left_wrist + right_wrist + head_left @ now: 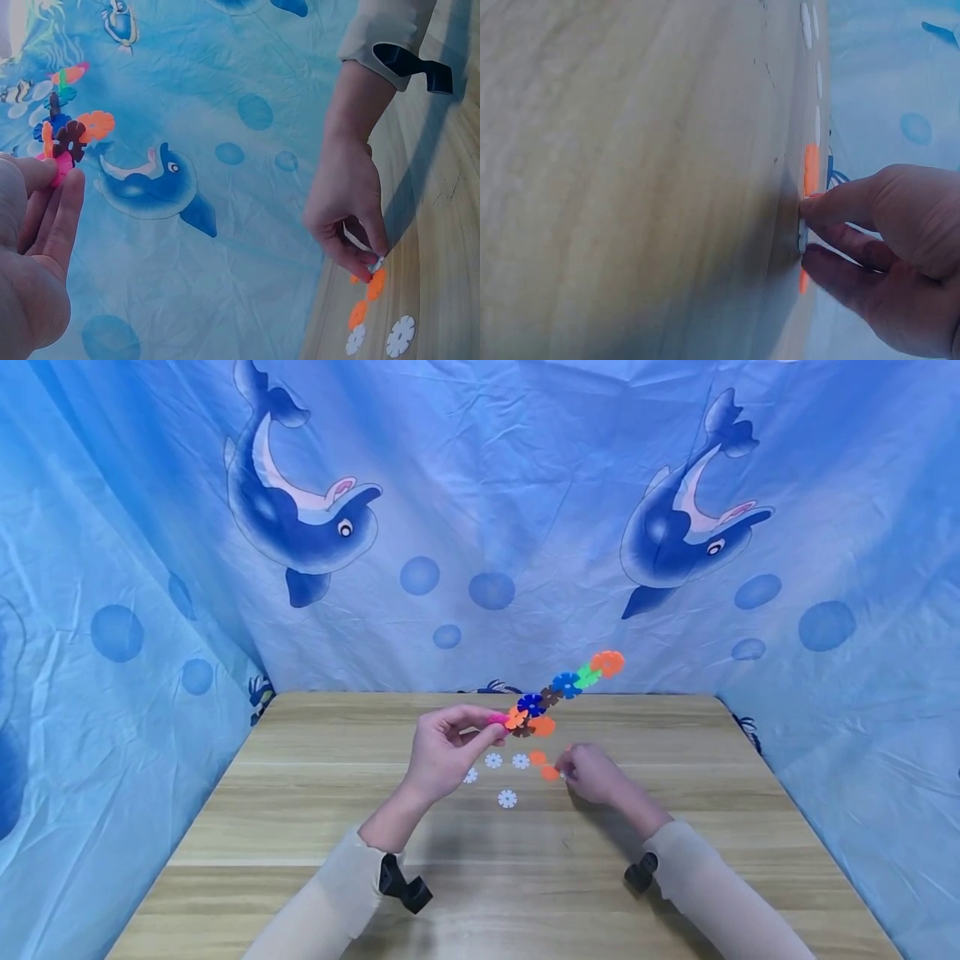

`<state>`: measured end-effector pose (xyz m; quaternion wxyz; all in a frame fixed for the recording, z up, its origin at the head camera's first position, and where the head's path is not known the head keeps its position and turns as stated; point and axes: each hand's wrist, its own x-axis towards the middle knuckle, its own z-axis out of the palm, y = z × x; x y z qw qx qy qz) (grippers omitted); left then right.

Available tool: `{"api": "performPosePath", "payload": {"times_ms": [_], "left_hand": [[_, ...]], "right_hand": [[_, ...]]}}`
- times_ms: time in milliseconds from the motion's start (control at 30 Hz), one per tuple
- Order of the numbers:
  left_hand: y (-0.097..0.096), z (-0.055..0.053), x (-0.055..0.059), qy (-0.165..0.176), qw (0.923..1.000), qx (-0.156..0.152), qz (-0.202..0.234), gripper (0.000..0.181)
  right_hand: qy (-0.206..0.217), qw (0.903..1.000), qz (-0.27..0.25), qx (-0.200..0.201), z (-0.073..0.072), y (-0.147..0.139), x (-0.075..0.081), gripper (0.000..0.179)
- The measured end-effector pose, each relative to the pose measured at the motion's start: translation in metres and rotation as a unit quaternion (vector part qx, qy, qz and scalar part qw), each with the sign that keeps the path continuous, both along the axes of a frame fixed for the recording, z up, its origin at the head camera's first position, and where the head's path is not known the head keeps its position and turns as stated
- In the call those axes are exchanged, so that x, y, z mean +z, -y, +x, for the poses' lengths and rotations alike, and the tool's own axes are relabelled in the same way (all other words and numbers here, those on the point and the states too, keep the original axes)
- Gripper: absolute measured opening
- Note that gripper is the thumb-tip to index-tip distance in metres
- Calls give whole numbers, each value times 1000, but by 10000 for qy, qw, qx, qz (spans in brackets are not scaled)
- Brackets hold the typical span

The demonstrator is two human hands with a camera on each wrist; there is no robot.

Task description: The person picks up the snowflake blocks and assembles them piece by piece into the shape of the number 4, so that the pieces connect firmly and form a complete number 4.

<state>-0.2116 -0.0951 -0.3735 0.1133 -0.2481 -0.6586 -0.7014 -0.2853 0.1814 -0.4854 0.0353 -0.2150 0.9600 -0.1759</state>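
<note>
My left hand pinches a pink snowflake disc between thumb and fingers, raised above the table. From it a chain of interlocked snowflake discs slants up to the right: orange, brown, dark blue, lighter blue, green, and an orange disc at the far tip. Another orange disc juts out beside a brown one near the held end. Down at the tabletop, my right hand grips a white snowflake disc by its edges with the fingertips. Loose orange discs lie right beside those fingers.
Several white snowflake discs lie flat on the wooden table, between and beyond the forearms. A blue curtain printed with dolphins hangs behind the table's back edge and along both sides.
</note>
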Motion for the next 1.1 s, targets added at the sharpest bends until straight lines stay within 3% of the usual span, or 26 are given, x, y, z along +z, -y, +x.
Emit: {"api": "performPosePath", "payload": {"times_ms": [233,467,667,800,967,1033,1100], "left_hand": [[-1,-1,-2,-61,10000,-22,19,14],[-2,-3,-5,-45,9999,-45,98,14],[-2,-7,-5,-78,9999,-70,71,15],[-2,-10,-4,-153,9998,-59,124,15],[-4,-11,-4,-219,9996,-135,151,15],[-4,-11,-4,-196,9996,-136,150,14],[-4,-10,-4,-154,9997,-121,153,14]], "right_hand": [[292,9990,-278,-207,-3,-9,-1,17],[388,9956,-851,-107,1,-26,4,9],[115,9826,-1776,-534,17,-36,35,13],[-321,9612,-2677,-588,31,-31,63,11],[-1375,9060,-4004,21,52,-17,89,12],[-1823,8820,-4326,411,61,-11,97,18],[-2197,8656,-4442,716,66,-6,103,24]]}}
